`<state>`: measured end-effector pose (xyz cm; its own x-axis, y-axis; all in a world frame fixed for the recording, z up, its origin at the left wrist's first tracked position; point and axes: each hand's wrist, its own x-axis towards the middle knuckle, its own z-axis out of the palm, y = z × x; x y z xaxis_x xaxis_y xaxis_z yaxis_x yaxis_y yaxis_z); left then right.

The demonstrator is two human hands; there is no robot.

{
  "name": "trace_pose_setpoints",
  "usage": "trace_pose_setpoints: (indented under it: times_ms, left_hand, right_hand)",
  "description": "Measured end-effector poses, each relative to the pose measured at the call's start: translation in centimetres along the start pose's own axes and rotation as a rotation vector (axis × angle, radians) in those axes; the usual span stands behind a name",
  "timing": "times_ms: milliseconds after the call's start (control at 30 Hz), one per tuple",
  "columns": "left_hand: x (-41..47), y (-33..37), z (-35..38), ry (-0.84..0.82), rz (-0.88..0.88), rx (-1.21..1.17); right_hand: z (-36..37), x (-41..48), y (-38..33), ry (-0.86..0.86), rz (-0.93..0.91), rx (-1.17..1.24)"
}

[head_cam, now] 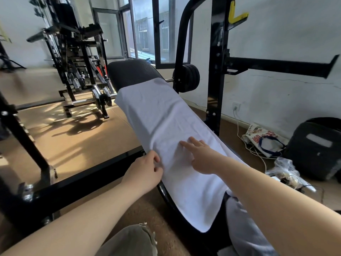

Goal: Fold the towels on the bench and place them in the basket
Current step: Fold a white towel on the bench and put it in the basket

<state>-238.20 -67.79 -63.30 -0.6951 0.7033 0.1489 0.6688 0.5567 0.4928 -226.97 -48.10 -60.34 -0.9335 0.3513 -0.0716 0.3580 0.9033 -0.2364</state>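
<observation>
Directly beneath right fingers (186, 145), spread towel (166, 117).

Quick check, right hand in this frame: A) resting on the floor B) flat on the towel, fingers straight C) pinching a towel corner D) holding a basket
B: the right hand lies flat on the white towel, fingers straight, while the left hand pinches its left edge.

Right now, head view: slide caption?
Left hand pinches the white towel at its edge; right hand presses it onto the bench.
</observation>
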Motion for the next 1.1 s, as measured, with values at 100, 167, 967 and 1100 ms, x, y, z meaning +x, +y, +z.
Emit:
trace_pose_setpoints:
  times_ms: [100, 167, 967, 1100]
  left_hand:
    - [0.1, 1.5, 0.2, 0.009, 0.149, 0.043]
    - [0.1, 2.2, 0.9, -0.016, 0.241, 0.082]
    - [-4.4, 6.0, 7.7, -0.321, 0.795, 0.380]
    - [-4.7, 5.3, 8.2, -0.319, 0.821, 0.472]
  right_hand:
    - [0.1, -0.2, 1.1, -0.001, 0.029, 0.006]
    - [0.3, -0.5, 2.2, -0.001, 0.056, -0.005]
    - [1.7, -6.5, 9.1, -0.190, 0.643, 0.054]
    - [1.8, -6.9, 9.3, -0.144, 0.700, 0.131]
